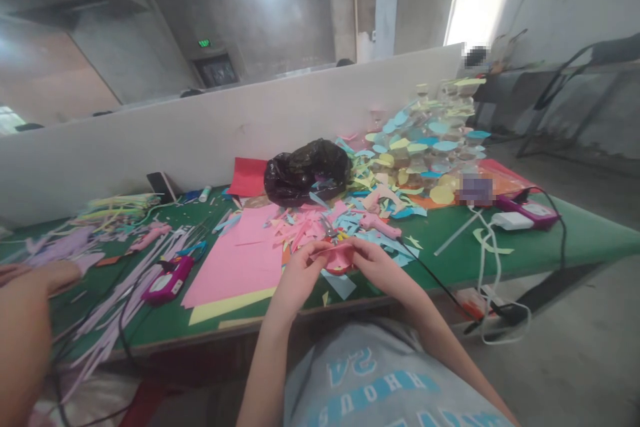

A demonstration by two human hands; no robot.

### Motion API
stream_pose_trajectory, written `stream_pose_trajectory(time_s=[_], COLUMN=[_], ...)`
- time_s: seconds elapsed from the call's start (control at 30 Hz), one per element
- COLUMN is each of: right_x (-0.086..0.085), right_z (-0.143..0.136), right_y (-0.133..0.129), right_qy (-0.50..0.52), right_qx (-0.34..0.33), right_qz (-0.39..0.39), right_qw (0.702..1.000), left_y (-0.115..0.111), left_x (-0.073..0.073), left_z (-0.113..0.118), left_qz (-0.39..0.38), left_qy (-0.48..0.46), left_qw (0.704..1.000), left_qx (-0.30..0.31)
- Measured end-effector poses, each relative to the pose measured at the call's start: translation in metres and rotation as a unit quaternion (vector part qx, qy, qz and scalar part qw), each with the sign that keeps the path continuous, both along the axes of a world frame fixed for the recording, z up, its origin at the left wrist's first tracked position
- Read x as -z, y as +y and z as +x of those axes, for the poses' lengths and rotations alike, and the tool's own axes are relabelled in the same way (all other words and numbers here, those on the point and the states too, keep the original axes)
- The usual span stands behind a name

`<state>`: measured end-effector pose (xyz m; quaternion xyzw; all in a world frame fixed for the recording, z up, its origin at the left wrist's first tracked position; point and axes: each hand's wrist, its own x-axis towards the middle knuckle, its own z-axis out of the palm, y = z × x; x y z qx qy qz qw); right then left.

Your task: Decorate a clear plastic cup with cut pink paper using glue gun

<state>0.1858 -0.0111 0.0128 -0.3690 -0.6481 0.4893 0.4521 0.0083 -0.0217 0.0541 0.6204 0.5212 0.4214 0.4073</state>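
Pinching a thin pink paper piece point(341, 256) by its sides at the table's near edge, the left hand point(303, 269) and right hand point(371, 259) are nearly closed. Loose multicoloured paper scraps point(300, 220) crowd eleven to two o'clock, below one black plastic bag point(307, 177) at eleven. One pink-handled corded tool point(383, 225) lies at two; two magenta plastic boxes point(170, 280) sit at nine and three. The grey shirt point(360, 347) bears light-blue "24".
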Motion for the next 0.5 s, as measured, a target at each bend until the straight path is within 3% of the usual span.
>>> stream_pose_trajectory(time_s=[0.3,0.5], right_x=[-0.002,-0.004], right_z=[0.002,0.002], right_y=[0.002,0.001], right_qy=[0.011,0.048], right_qx=[0.012,0.012], right_qz=[-0.025,-0.064], right_qw=[1.0,0.997], left_y=[-0.003,0.0], left_x=[0.001,0.012], left_z=[0.006,0.003], left_qz=[-0.021,-0.063], left_qy=[-0.054,-0.11], left_qw=[0.998,0.992], left_qx=[-0.001,0.011])
